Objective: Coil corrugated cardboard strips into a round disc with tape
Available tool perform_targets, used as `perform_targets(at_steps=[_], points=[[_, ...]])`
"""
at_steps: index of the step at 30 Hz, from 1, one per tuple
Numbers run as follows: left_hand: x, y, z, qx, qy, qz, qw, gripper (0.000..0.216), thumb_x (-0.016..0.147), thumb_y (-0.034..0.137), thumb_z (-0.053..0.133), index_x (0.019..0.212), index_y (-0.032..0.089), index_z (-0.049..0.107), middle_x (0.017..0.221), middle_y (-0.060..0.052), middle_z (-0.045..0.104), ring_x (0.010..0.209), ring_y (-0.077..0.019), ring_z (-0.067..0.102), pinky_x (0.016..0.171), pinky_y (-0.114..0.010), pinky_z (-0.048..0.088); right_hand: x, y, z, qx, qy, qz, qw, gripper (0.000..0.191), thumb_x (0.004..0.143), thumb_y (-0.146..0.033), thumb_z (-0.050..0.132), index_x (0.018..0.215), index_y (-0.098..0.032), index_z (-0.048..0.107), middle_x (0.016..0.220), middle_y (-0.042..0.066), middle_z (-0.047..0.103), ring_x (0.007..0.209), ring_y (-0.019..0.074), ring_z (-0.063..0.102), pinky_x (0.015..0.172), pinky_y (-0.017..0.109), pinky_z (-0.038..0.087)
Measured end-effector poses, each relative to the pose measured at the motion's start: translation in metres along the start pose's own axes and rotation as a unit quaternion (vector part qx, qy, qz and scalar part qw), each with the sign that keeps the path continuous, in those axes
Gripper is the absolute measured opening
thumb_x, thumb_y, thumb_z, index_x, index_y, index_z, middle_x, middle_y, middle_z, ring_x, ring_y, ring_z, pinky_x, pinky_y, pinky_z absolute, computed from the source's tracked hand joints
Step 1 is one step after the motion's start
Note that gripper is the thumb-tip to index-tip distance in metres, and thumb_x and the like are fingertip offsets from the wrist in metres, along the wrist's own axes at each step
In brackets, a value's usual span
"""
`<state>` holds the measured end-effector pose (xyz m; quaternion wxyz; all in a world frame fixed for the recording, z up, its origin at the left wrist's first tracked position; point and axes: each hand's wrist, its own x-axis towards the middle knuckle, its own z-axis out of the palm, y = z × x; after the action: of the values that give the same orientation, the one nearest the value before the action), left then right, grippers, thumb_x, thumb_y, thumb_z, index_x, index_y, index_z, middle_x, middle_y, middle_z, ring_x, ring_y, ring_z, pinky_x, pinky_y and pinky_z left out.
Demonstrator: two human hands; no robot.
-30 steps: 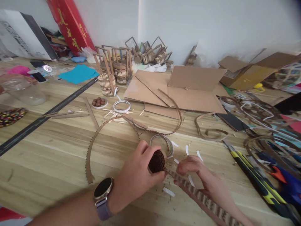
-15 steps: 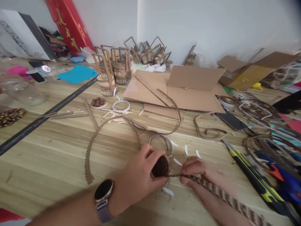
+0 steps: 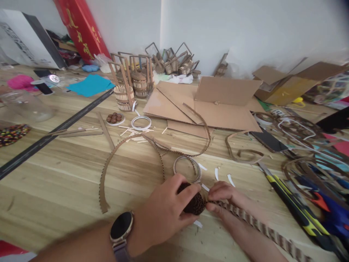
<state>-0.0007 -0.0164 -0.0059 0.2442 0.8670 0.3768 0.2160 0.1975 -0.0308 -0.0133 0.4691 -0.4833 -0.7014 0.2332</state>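
My left hand (image 3: 170,207), with a watch on its wrist, is closed around a dark coil of rolled corrugated cardboard (image 3: 195,203), its fingers bent over the top and side. Pinched between thumb and fingertips of my right hand (image 3: 226,200) is the corrugated cardboard strip (image 3: 253,223) running into the coil. The strip's loose end trails back along my right forearm to the lower right. Just beyond the coil lies a roll of white tape (image 3: 177,170). Small white paper scraps (image 3: 216,173) are scattered beside my right hand.
Loose corrugated strips (image 3: 103,178) curve over the wooden table. A yellow-black utility knife (image 3: 289,203) and blue scissors (image 3: 329,214) lie at the right. Cardboard sheets (image 3: 229,112), small wooden buckets (image 3: 124,98), a dish of brown balls (image 3: 114,118) and another tape roll (image 3: 141,123) stand farther back.
The coil has turned and shifted slightly right in my left hand, closing the gap to my right fingers. My left fingers have moved over its top. My right hand stays pinched on the strip.
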Motion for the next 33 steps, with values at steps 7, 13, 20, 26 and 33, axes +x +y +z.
perform_targets(at_steps=[7, 13, 20, 26, 33], points=[[-0.003, 0.003, 0.0, 0.073, 0.003, 0.031, 0.997, 0.059, 0.082, 0.018, 0.072, 0.132, 0.021, 0.042, 0.116, -0.013, 0.055, 0.099, -0.0287, 0.061, 0.081, -0.041, 0.057, 0.002, -0.005, -0.003, -0.01, -0.035, 0.112, 0.993, 0.026, 0.079, -0.049, 0.072, 0.073, -0.025, 0.066, 0.067, -0.001, 0.066, 0.061, 0.0169, 0.063, 0.057, 0.026, 0.05], [0.0, 0.003, 0.0, 0.114, 0.052, 0.059, 0.99, 0.039, 0.095, 0.015, 0.051, 0.133, 0.017, 0.042, 0.119, -0.015, 0.056, 0.107, -0.0307, 0.058, 0.087, -0.045, 0.055, -0.01, 0.003, 0.0, -0.051, -0.051, 0.221, 0.973, 0.025, 0.078, -0.049, 0.067, 0.073, -0.026, 0.074, 0.058, -0.001, 0.07, 0.051, 0.0189, 0.065, 0.047, 0.026, 0.049], [0.0, -0.003, -0.001, -0.047, 0.129, 0.04, 0.99, 0.046, 0.098, 0.029, 0.053, 0.139, 0.018, 0.036, 0.129, -0.014, 0.055, 0.12, -0.0257, 0.054, 0.102, -0.038, 0.048, -0.006, -0.011, 0.004, 0.027, -0.01, 0.339, 0.94, 0.032, 0.074, -0.049, 0.067, 0.061, -0.021, 0.063, 0.055, -0.002, 0.062, 0.054, 0.0156, 0.059, 0.054, 0.024, 0.047], [0.003, -0.011, -0.005, -0.195, 0.134, -0.023, 0.971, 0.027, 0.101, 0.019, 0.045, 0.126, 0.024, 0.056, 0.119, -0.002, 0.068, 0.109, -0.0145, 0.064, 0.096, -0.023, 0.048, -0.002, -0.009, -0.004, 0.019, -0.07, 0.295, 0.953, 0.035, 0.08, -0.052, 0.062, 0.065, -0.02, 0.065, 0.057, 0.0, 0.062, 0.055, 0.0165, 0.058, 0.053, 0.025, 0.045], [0.007, -0.01, -0.009, -0.2, 0.131, 0.023, 0.971, 0.028, 0.099, 0.013, 0.048, 0.122, 0.017, 0.063, 0.107, -0.005, 0.072, 0.098, -0.014, 0.066, 0.088, -0.02, 0.05, -0.006, -0.002, -0.004, -0.056, -0.098, 0.172, 0.979, 0.045, 0.092, -0.049, 0.049, 0.056, -0.021, 0.053, 0.053, -0.001, 0.058, 0.049, 0.0146, 0.054, 0.047, 0.024, 0.04]])
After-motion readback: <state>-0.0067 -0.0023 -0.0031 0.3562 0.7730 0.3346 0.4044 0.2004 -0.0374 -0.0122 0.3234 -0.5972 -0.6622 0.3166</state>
